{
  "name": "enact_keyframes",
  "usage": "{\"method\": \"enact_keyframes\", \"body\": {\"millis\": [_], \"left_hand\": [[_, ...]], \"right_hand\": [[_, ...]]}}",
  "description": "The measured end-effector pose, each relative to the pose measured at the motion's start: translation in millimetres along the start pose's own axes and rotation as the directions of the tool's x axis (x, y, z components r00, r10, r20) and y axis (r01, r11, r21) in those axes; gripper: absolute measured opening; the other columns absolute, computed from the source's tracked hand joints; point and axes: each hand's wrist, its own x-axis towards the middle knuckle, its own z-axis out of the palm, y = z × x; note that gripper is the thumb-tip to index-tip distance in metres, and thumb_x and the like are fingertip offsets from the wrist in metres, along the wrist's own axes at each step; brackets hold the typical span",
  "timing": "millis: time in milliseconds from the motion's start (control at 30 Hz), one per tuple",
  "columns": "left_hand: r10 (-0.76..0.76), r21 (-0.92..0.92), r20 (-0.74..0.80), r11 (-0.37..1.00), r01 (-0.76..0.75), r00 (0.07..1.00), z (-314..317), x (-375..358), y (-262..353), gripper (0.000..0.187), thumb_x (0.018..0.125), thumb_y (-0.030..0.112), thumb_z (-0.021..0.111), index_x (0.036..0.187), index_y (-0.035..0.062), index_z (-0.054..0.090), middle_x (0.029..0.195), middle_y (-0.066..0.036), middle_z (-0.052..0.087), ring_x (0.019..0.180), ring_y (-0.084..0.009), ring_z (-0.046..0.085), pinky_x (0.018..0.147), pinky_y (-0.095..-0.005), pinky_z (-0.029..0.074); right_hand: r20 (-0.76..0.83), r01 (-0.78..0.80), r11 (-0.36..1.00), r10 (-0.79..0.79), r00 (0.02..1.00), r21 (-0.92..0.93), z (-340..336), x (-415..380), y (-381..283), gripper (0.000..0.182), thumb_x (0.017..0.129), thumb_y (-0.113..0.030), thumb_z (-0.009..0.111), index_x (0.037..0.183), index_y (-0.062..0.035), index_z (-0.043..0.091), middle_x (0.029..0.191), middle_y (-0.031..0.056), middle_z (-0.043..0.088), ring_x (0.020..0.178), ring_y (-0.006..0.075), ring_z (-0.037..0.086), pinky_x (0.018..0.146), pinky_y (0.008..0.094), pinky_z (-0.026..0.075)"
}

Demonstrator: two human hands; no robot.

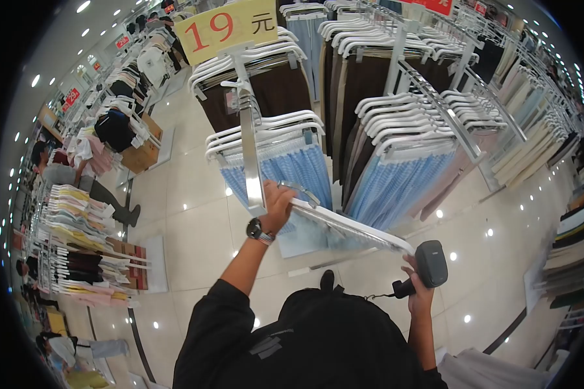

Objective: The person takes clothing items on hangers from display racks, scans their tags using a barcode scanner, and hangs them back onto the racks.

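My left hand (278,206), with a watch on its wrist, is closed around the hook end of a white clothes hanger (360,228), beside the upright end of a metal rack arm (250,152). A pale blue garment (328,238) hangs from this hanger, partly blurred. My right hand (422,299) grips a dark pistol-grip handheld device (432,263) with a strap running off its handle. Its fingertips are right at the hanger's right end. Blue checked trousers (305,167) hang on the rack just beyond my left hand.
A yellow price sign (227,29) tops the rack. More blue checked trousers (402,185) and dark trousers (350,84) hang beyond. Another metal rack arm (457,123) juts toward me. Clothes racks (78,240) and a person (78,178) are at the left, folded garments (571,240) at right.
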Motion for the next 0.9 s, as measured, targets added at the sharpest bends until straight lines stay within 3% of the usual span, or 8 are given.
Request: {"method": "enact_keyframes", "body": {"millis": [100, 167, 333, 467, 633, 700, 767, 900], "left_hand": [[-0.136, -0.178, -0.072, 0.976, 0.121, 0.988, 10.7, 15.8, 53.8, 0.024, 0.070, -0.002, 0.063, 0.092, 0.0069, 0.060, 0.083, -0.009, 0.060, 0.079, -0.0306, 0.057, 0.077, -0.0459, 0.041], [-0.185, -0.231, -0.077, 0.959, 0.163, 0.980, 12.7, 27.6, 92.4, 0.020, 0.073, -0.003, 0.062, 0.091, 0.0058, 0.061, 0.084, -0.009, 0.061, 0.079, -0.0306, 0.058, 0.076, -0.0434, 0.042], [-0.274, -0.218, 0.005, 0.938, 0.268, 0.962, -7.6, 49.2, 162.6, 0.014, 0.080, 0.004, 0.063, 0.094, 0.0062, 0.066, 0.080, -0.008, 0.065, 0.073, -0.0286, 0.061, 0.065, -0.0386, 0.044], [-0.169, -0.144, 0.137, 0.971, 0.188, 0.976, -46.3, 66.5, 201.7, 0.015, 0.081, 0.012, 0.066, 0.096, 0.0093, 0.067, 0.077, -0.008, 0.066, 0.065, -0.0275, 0.061, 0.056, -0.0370, 0.044], [-0.101, -0.127, 0.336, 0.980, 0.151, 0.937, -83.1, 76.3, 240.0, 0.015, 0.084, 0.016, 0.065, 0.098, 0.0110, 0.068, 0.074, -0.007, 0.066, 0.061, -0.0266, 0.061, 0.054, -0.0378, 0.045], [-0.096, -0.115, 0.404, 0.981, 0.155, 0.910, -92.6, 79.3, 249.9, 0.015, 0.086, 0.018, 0.064, 0.099, 0.0114, 0.068, 0.074, -0.008, 0.066, 0.061, -0.0272, 0.061, 0.054, -0.0386, 0.045], [-0.165, -0.091, 0.528, 0.964, 0.248, 0.833, -99.5, 80.0, 254.9, 0.018, 0.089, 0.023, 0.060, 0.101, 0.0124, 0.068, 0.072, -0.009, 0.065, 0.064, -0.0288, 0.062, 0.055, -0.0387, 0.045], [-0.176, -0.081, 0.591, 0.958, 0.275, 0.787, -109.4, 80.8, 251.5, 0.021, 0.092, 0.029, 0.056, 0.101, 0.0137, 0.067, 0.072, -0.010, 0.065, 0.066, -0.0301, 0.062, 0.055, -0.0386, 0.045]], "right_hand": [[0.001, -0.007, 1.000, 0.007, 1.000, 0.029, -20.6, -30.9, 1.9, 0.062, 0.082, -0.006, 0.066, 0.138, -0.0039, 0.040, 0.134, 0.0103, 0.050, 0.128, 0.0299, 0.045, 0.110, 0.0582, 0.027], [0.088, 0.113, 0.993, -0.114, 0.990, 0.018, -34.4, -50.4, 2.1, 0.063, 0.082, -0.006, 0.066, 0.139, -0.0045, 0.039, 0.136, 0.0096, 0.048, 0.129, 0.0304, 0.044, 0.111, 0.0584, 0.026], [-0.076, 0.279, 0.957, -0.286, 0.955, -0.081, -49.4, -104.7, -37.5, 0.057, 0.086, -0.011, 0.061, 0.138, -0.0018, 0.040, 0.134, 0.0174, 0.050, 0.128, 0.0328, 0.046, 0.100, 0.0475, 0.041], [-0.176, 0.139, 0.984, -0.157, 0.972, -0.113, -99.6, -158.2, -30.5, 0.051, 0.085, -0.007, 0.058, 0.134, -0.0008, 0.043, 0.123, 0.0157, 0.056, 0.117, 0.0291, 0.054, 0.092, 0.0428, 0.046], [-0.234, 0.185, 0.970, -0.220, 0.947, -0.160, -99.1, -189.1, -39.2, 0.043, 0.086, 0.000, 0.053, 0.129, -0.0009, 0.049, 0.117, 0.0134, 0.058, 0.109, 0.0251, 0.057, 0.089, 0.0388, 0.047], [-0.096, 0.097, 0.855, -0.168, 0.981, -0.510, -106.0, -199.4, -38.4, 0.037, 0.085, 0.003, 0.053, 0.122, 0.0000, 0.053, 0.111, 0.0117, 0.061, 0.101, 0.0209, 0.059, 0.086, 0.0358, 0.048], [0.056, 0.217, 0.710, -0.244, 0.968, -0.669, -109.5, -202.8, -24.9, 0.032, 0.077, 0.004, 0.063, 0.109, 0.0003, 0.060, 0.100, 0.0091, 0.065, 0.088, 0.0156, 0.062, 0.078, 0.0301, 0.050], [0.039, 0.077, 0.838, -0.066, 0.997, -0.541, -64.9, -207.8, -69.9, 0.039, 0.069, -0.013, 0.075, 0.103, 0.0003, 0.062, 0.084, 0.0144, 0.069, 0.073, 0.0319, 0.067, 0.068, 0.0366, 0.053]]}}
